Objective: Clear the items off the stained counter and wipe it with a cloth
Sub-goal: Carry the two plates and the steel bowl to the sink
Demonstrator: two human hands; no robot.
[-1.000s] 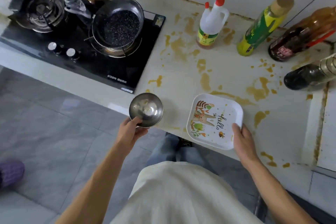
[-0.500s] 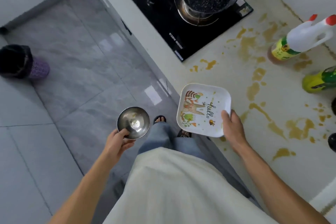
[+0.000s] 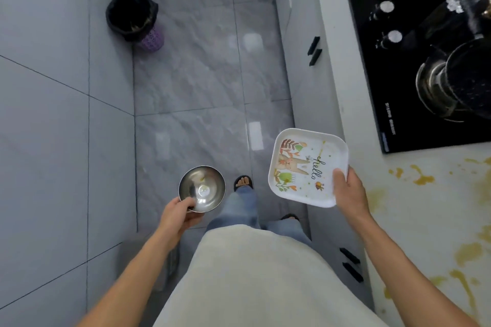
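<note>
Left hand (image 3: 178, 213) has its grip on the bowl (image 3: 202, 188), right hand (image 3: 348, 192) on the plate (image 3: 305, 164), both held level off the stained tabletop (image 3: 425, 220) for carrying away.

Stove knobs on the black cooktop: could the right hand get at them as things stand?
Probably not right away. The right hand is occupied, its grip shut on the square plate, held out past the counter edge. The knobs lie farther along the cooktop; nothing blocks them, but the plate must go first.
</note>
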